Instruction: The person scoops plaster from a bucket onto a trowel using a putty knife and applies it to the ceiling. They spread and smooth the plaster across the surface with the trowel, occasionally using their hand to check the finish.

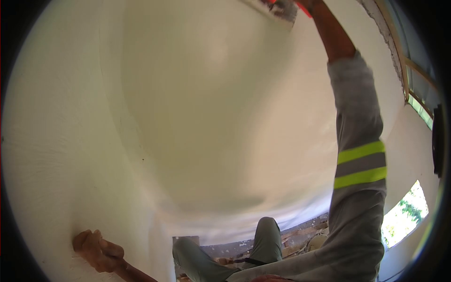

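Note:
My right hand (307, 3) is raised at the top edge of the view, mostly cut off. It grips a plastering trowel (281, 15) with red showing at its handle, and the blade lies at the pale plastered wall (202, 94). Low on the left, my left hand (98, 251) is curled into a fist and rests against the adjoining wall (56, 178). Nothing shows between its fingers.
My bent knees (268, 235) are below, above a floor edge with rubble and wood pieces (300, 235). At right are a bright opening (406, 214) and a roof edge with wooden beams (420, 73). A dark object (438, 141) hangs at the far right.

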`<action>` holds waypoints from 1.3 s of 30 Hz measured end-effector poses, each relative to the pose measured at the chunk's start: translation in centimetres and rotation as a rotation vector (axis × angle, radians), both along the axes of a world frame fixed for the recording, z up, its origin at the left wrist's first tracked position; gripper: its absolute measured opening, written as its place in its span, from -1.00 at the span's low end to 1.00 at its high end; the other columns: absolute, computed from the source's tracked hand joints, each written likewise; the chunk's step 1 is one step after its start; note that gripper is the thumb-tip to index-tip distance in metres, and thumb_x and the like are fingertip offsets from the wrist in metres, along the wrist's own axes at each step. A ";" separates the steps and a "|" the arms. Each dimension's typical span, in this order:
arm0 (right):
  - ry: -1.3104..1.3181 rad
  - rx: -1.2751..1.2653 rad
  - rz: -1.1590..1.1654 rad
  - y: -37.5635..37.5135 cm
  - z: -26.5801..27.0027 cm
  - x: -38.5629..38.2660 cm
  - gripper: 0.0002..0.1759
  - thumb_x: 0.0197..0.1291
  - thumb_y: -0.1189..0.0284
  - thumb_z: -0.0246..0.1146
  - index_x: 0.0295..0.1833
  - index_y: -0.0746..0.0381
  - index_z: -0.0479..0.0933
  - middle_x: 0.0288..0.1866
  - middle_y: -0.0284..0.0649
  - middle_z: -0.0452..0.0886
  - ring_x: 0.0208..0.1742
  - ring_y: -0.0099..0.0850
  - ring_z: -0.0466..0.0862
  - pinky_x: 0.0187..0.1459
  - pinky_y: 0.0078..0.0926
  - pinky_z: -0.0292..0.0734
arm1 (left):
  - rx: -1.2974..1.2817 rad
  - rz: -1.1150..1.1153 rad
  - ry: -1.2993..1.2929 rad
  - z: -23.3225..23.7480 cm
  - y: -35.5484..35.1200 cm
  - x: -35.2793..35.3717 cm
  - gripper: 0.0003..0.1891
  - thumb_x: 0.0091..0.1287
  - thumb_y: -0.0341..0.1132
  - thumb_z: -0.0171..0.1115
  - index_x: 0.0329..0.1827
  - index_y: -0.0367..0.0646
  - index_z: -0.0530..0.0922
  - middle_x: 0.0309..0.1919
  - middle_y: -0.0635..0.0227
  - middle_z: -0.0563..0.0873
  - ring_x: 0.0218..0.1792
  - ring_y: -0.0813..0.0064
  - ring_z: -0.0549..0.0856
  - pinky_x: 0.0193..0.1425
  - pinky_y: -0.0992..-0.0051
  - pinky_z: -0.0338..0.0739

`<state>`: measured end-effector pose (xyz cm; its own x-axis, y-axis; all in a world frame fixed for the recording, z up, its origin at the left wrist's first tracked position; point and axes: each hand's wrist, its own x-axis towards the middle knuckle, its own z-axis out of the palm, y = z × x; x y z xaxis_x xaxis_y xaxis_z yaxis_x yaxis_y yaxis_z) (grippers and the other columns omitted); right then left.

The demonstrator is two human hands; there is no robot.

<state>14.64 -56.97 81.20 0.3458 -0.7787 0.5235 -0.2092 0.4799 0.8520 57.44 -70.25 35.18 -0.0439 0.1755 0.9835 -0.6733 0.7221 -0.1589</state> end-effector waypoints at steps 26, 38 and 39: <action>-0.120 0.345 0.381 3.5 -27.0 -3.6 -0.82 0.08 0.27 0.28 -0.24 0.10 0.58 -0.46 -0.37 0.59 -0.35 -0.42 0.63 -0.33 -0.34 0.50 | -0.078 0.180 0.016 0.6 -0.4 -1.3 -0.83 0.54 -0.37 -0.05 -0.12 -0.29 0.47 -0.40 0.23 0.60 -0.37 0.23 0.60 -0.29 0.24 0.55; -1.104 -0.506 0.277 2.9 -8.6 2.7 -0.54 0.21 0.07 0.30 -0.26 0.33 0.63 -0.53 -0.12 0.67 -0.47 -0.33 0.70 -0.39 -0.36 0.60 | -0.062 0.058 0.013 0.3 -0.1 -0.2 -0.80 0.55 -0.35 -0.06 -0.16 -0.29 0.49 -0.50 0.25 0.59 -0.41 0.28 0.59 -0.35 0.31 0.52; -0.563 -0.263 0.216 0.6 -9.5 -0.9 -0.63 0.23 0.07 0.29 -0.19 0.18 0.63 -0.36 -0.15 0.68 -0.51 -0.30 0.63 -0.42 -0.32 0.53 | -0.060 0.050 0.015 -0.2 -0.3 0.0 -0.78 0.55 -0.35 -0.05 -0.18 -0.30 0.49 -0.47 0.22 0.61 -0.39 0.26 0.61 -0.33 0.29 0.56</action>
<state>13.73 -56.35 71.66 0.0981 -0.5440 0.8333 -0.7036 0.5543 0.4446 57.45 -70.58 35.00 -0.0399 0.2319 0.9719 -0.7111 0.6768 -0.1907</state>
